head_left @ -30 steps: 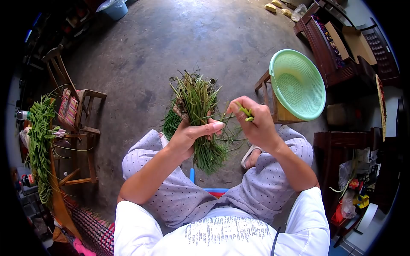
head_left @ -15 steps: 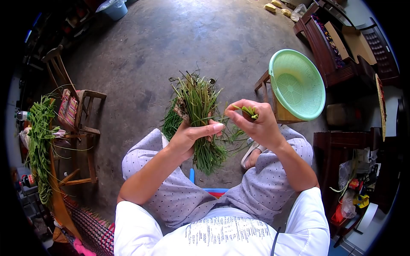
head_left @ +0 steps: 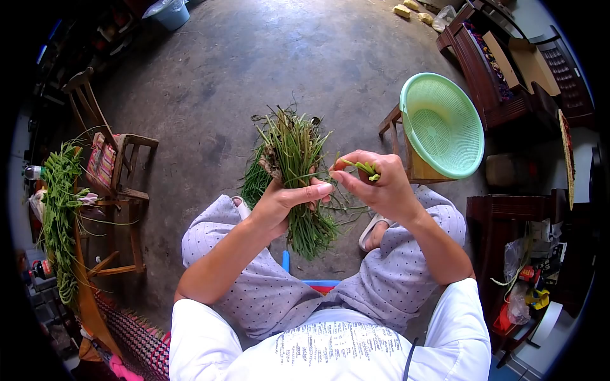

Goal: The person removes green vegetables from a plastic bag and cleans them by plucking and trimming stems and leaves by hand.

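My left hand [head_left: 289, 202] is closed round a thick bunch of greens [head_left: 293, 149]. The bunch stands nearly upright between my knees, with pale stems and dark, dry bits at its far end and fine green leaves hanging at the near end. Just right of it, my right hand [head_left: 386, 184] has thumb and forefinger brought together, and several short green stems [head_left: 368, 169] are held in its fingers. The tips of those fingers come close to my left thumb. More dark green leaves [head_left: 254, 183] lie on the floor behind the bunch, partly hidden by it.
A light green plastic colander [head_left: 473, 120] rests tilted on a wooden stool [head_left: 424, 166] to the right. On the left, leafy greens [head_left: 60, 222] lie over a wooden surface beside a wooden chair [head_left: 130, 143]. A blue bucket [head_left: 171, 16] stands far back on the concrete floor [head_left: 267, 57].
My right hand has shifted slightly left, its fingertips nearer the bunch, and the stems in it have moved along. My left hand holds the bunch in the same place.
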Demonstrator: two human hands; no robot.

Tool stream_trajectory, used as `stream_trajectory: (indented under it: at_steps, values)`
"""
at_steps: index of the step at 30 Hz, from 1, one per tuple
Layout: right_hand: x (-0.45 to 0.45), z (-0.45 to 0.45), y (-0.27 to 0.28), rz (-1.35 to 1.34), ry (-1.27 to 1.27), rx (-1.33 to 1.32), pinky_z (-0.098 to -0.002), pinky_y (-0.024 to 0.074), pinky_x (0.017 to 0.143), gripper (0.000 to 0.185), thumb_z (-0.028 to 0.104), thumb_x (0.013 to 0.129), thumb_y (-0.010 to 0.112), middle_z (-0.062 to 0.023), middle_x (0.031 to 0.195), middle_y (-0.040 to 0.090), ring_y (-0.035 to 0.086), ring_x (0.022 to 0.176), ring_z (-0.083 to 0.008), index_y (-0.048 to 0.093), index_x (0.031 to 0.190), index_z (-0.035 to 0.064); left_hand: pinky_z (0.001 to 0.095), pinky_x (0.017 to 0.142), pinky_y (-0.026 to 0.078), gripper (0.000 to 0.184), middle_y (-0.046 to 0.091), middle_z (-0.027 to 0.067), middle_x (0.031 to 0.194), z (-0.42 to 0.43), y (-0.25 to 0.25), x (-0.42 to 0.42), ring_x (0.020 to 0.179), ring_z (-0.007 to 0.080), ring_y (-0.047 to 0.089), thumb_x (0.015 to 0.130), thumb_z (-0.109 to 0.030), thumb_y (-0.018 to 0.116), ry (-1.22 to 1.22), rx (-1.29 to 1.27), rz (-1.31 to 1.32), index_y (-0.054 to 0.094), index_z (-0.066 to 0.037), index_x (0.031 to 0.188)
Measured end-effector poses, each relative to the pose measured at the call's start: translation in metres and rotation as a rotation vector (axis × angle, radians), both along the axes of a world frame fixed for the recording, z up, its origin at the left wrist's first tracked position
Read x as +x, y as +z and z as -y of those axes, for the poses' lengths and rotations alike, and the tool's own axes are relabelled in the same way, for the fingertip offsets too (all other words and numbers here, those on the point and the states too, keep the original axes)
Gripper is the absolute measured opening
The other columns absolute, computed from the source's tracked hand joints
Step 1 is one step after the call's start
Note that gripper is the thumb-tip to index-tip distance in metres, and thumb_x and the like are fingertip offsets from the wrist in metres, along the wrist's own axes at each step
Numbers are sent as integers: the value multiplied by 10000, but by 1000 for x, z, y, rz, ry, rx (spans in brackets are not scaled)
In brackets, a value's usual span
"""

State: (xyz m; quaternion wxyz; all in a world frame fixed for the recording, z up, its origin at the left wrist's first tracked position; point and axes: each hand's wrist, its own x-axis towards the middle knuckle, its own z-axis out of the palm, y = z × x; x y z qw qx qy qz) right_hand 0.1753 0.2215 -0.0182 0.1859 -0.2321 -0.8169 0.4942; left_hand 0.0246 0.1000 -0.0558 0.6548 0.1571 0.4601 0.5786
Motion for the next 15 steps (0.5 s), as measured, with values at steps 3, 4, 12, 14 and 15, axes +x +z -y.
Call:
stream_trajectory:
  at_steps: [3,4,12,14,15]
  values:
    - [0,0,-6,-32,-2,19,-198,339,452,136,99,828,640,5,603,543,427,528,-18,640,886,-24,223,576,417,215,613,28,745,0,1,1,680,88,566,737,-136,731,15,-4,8,584,-60,874]
    - [-1,0,-8,-61,-1,44,-198,334,449,134,98,827,640,9,603,541,421,525,-17,641,884,-23,223,576,417,215,613,28,745,0,2,1,680,88,566,737,-136,731,15,-4,8,584,-60,874]
    - [0,1,-1,-30,-3,28,-201,290,419,121,91,825,640,13,567,499,371,500,-6,642,873,-20,224,578,414,216,613,25,753,0,0,1,681,87,561,738,-142,733,22,2,6,591,-58,877]
    - [-2,2,-7,-76,-20,42,-204,269,408,113,89,818,643,20,552,479,349,487,-2,644,860,-15,223,578,411,208,614,26,751,0,-1,1,677,86,559,737,-145,735,23,1,-1,599,-57,869]
    - [-1,1,-7,-76,-21,42,-204,269,408,113,89,818,643,20,552,479,349,487,-2,644,860,-15,223,578,409,200,614,27,750,0,-2,1,673,85,556,737,-147,736,24,0,-8,607,-56,860]
